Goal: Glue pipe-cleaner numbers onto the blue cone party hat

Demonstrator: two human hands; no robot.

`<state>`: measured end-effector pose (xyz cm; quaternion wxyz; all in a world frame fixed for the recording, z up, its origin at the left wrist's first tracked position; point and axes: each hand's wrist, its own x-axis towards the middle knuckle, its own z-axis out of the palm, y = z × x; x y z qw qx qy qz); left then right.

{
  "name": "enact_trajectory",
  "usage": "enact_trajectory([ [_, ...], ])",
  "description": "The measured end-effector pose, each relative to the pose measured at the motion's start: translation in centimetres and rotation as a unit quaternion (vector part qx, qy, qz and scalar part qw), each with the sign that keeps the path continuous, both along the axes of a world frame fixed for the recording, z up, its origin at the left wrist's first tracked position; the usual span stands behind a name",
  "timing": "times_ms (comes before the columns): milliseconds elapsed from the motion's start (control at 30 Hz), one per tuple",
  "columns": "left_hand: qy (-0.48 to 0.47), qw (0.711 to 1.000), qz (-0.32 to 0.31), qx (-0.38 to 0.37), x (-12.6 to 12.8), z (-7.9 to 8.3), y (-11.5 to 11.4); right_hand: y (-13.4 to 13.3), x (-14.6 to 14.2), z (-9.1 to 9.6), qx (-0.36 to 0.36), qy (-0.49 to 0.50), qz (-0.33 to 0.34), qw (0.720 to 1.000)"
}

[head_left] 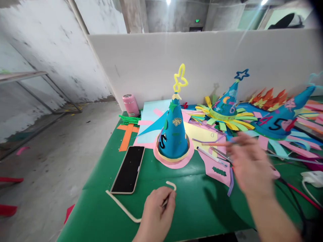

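My left hand (159, 210) is closed in a pinch on a cream pipe cleaner (123, 205). One bent length of it reaches left toward the phone, and a short curved end sticks out above my fingers. My right hand (248, 161), smeared by motion, is over the right side of the table, its shadow on the green surface. At its fingertips is a thin orange stick (214, 144); whether the hand grips it is unclear. Between and beyond my hands stands a blue paper cone hat (174, 131) with a pink brim and a yellow pipe-cleaner shape (180, 79) on top.
A black-screened phone (128, 169) lies at left on the green table (101, 205). Behind are a pink bottle (131, 105), green pipe cleaners (129, 120) and orange strips (127, 137). Pens (211, 156), pink paper (214, 168) and two more hats (225, 102) lie right. A white partition (141, 64) rises behind.
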<state>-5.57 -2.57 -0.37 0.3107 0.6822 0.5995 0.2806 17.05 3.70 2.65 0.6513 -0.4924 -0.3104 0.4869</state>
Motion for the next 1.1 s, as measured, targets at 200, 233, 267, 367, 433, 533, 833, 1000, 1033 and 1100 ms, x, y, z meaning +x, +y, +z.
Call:
enact_trajectory([
  [200, -0.136, 0.985, -0.005, -0.103, 0.4, 1.3, 1.2, -1.8, -8.2, -3.3, 0.053, -0.177, 0.278, 0.943],
  [233, -0.147, 0.983, -0.006, -0.113, 0.4, 1.4, 1.4, -2.0, -8.5, -3.5, 0.048, -0.174, 0.291, 0.939],
  [267, -0.155, 0.980, -0.008, -0.122, 0.4, 1.3, 1.5, -2.3, -8.6, -3.6, 0.041, -0.167, 0.305, 0.937],
  [367, -0.167, 0.977, -0.017, -0.134, 0.7, 1.1, 1.9, -2.7, -8.7, -3.9, 0.023, -0.156, 0.331, 0.930],
  [433, -0.165, 0.977, -0.027, -0.133, 1.0, 1.0, 2.2, -2.7, -8.6, -4.1, 0.021, -0.162, 0.316, 0.934],
  [533, -0.148, 0.981, -0.052, -0.117, 1.4, 0.8, 2.4, -2.5, -8.1, -4.3, 0.015, -0.164, 0.287, 0.944],
  [833, -0.041, 0.991, -0.105, -0.073, 1.9, 0.4, 2.2, -1.3, -5.9, -3.8, -0.008, -0.183, 0.349, 0.919],
  [1000, -0.035, 0.990, -0.119, -0.068, 2.0, 0.4, 2.5, -0.9, -5.2, -3.5, -0.015, -0.190, 0.374, 0.908],
  [1033, -0.042, 0.990, -0.115, -0.070, 2.1, 0.4, 2.6, -0.8, -5.2, -3.4, -0.014, -0.180, 0.372, 0.911],
  [1100, -0.066, 0.990, -0.098, -0.072, 2.3, 0.5, 2.9, -0.5, -5.3, -3.2, -0.011, -0.160, 0.357, 0.920],
])
